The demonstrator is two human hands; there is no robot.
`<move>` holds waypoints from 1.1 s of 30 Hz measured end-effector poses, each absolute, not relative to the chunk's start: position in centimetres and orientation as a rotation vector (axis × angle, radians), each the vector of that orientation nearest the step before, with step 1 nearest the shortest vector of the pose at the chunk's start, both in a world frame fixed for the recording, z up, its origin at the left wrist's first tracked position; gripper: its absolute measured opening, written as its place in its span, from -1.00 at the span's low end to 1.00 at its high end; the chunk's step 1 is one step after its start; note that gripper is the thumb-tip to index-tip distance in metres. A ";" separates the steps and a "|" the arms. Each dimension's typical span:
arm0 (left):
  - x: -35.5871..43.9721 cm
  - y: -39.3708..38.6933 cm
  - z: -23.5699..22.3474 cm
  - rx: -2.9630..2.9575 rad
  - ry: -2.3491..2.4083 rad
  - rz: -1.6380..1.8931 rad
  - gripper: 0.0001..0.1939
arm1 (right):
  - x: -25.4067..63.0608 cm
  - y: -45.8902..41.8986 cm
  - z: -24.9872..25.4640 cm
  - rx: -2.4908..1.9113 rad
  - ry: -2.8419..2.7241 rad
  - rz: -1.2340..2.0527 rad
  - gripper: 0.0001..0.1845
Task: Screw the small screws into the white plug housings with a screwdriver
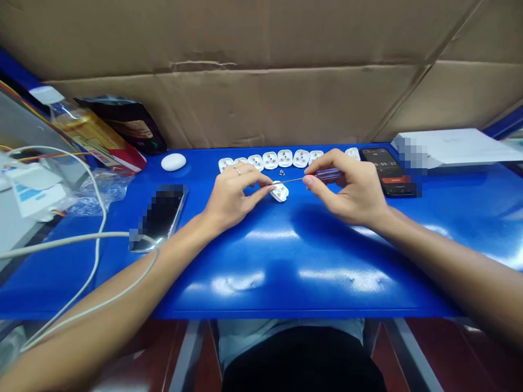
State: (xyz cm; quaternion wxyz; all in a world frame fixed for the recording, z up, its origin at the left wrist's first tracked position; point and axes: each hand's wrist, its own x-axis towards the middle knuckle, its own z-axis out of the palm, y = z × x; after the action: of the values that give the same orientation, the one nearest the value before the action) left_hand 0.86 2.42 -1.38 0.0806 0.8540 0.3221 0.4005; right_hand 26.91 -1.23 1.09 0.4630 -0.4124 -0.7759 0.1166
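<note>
Gripping screwdriver (328, 175) in curled right hand (354, 188), pinching left hand (232, 195) closed at its tip, cannot tell on what, over 1 white fitting (280, 193)

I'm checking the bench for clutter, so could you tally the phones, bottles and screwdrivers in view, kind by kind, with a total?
Phones: 2 (left phone, right phone)
Bottle: 1
Screwdriver: 1
Total: 4
</note>
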 end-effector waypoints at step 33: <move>1.5 2.2 -1.6 2.215 1.062 0.932 -0.65 | 27.7 -0.7 -0.1 -0.977 -2.046 0.027 -0.92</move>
State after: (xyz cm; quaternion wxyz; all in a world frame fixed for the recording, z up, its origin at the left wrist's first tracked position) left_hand 1.52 2.24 -1.60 0.2543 0.8154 0.3909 0.3431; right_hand 27.72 -0.69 -0.10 0.4232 -0.3904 -0.8176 0.0107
